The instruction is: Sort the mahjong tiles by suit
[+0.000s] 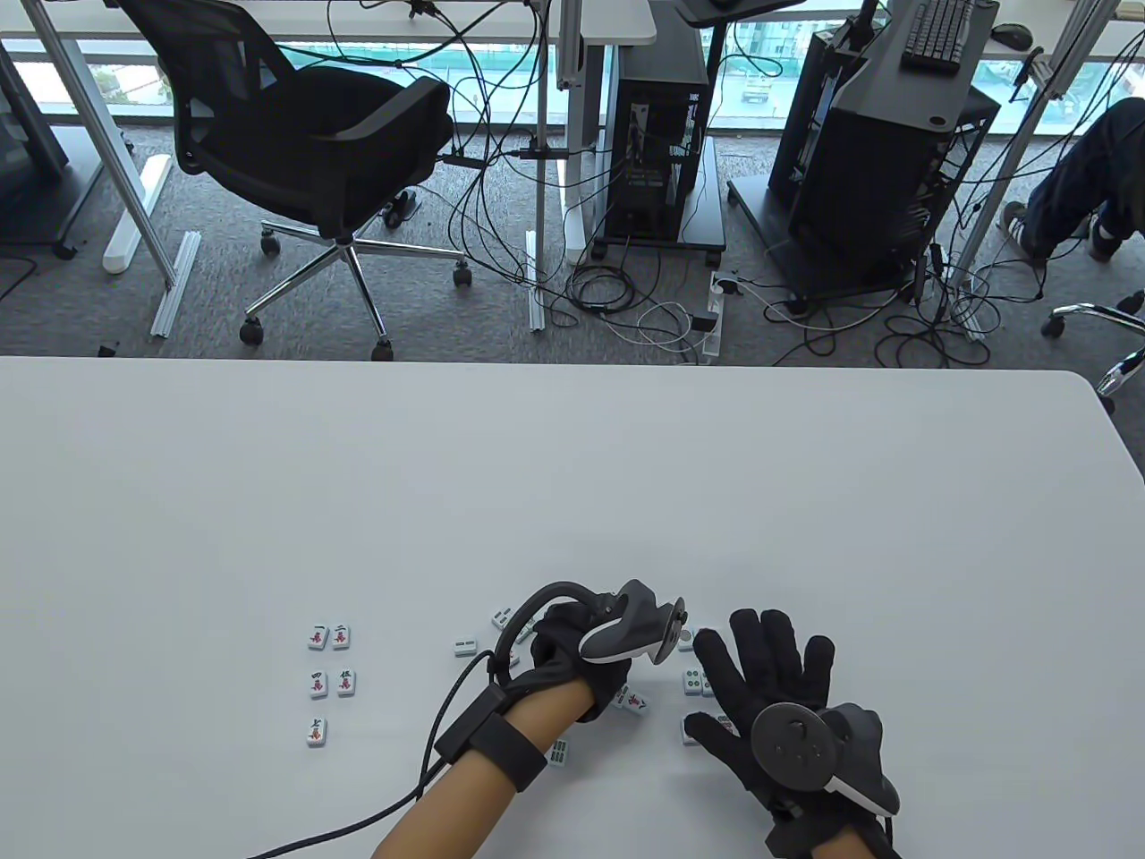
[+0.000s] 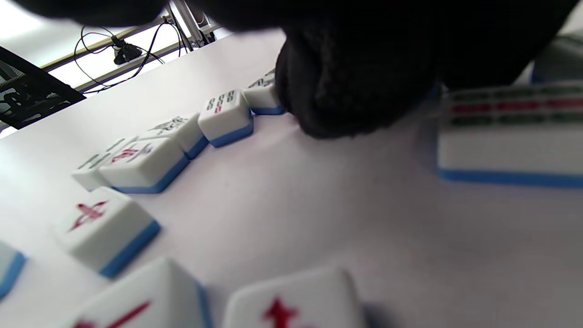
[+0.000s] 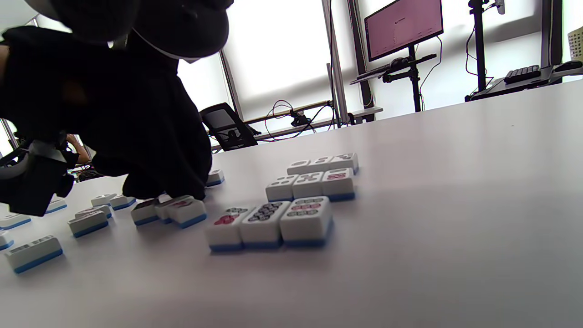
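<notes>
White, blue-backed mahjong tiles lie face up near the table's front edge. Several red-marked character tiles [image 1: 329,637] form a neat block at the left. My left hand [image 1: 572,653] is curled knuckles-up over loose tiles [image 1: 632,701]. In the left wrist view a gloved fingertip [image 2: 346,82] is down on the table against the side of one tile [image 2: 264,98]; any grip is hidden. My right hand [image 1: 760,644] is spread flat with straight fingers over the dot tiles [image 1: 696,682]. These show as tidy rows [image 3: 309,184] in the right wrist view.
More loose tiles lie left of my left hand [image 1: 465,646] and by its wrist [image 1: 561,752]. The white table [image 1: 572,465] stretches far ahead. Beyond its far edge stand an office chair [image 1: 304,134] and computer carts [image 1: 662,134].
</notes>
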A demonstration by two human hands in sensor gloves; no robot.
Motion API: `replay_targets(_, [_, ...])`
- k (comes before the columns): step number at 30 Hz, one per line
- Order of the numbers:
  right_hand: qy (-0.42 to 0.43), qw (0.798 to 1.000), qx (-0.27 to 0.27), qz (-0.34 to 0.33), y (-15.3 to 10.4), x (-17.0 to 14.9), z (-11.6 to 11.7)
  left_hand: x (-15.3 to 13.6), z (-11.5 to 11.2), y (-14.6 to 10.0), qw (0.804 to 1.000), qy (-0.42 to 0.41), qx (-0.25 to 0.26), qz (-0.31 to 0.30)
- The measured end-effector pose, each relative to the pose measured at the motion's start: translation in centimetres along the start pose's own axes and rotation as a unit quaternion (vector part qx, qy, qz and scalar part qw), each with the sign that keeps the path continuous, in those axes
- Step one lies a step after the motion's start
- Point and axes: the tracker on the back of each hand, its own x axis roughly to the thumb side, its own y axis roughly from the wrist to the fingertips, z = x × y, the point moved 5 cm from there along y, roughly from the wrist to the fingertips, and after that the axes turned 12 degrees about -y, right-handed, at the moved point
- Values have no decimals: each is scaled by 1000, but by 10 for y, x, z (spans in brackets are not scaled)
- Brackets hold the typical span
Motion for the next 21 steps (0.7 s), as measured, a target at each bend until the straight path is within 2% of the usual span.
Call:
replay_targets(4, [0,1000,1,0,0,0,0,-3,4,-2,1000,-17,5,-9])
replay_targets(10, [0,1000,0,-1,0,1,0,-21,25,-23,996,-62,50,-41])
replay_targets(16, [-3,1000,-2,-2,0,3,-1,-73,49,-62,988,-105,101,-58])
replay_targets(21, [-5,1000,-2,-1,0,3,-1,-126,48,-88,984,-100,136,-58])
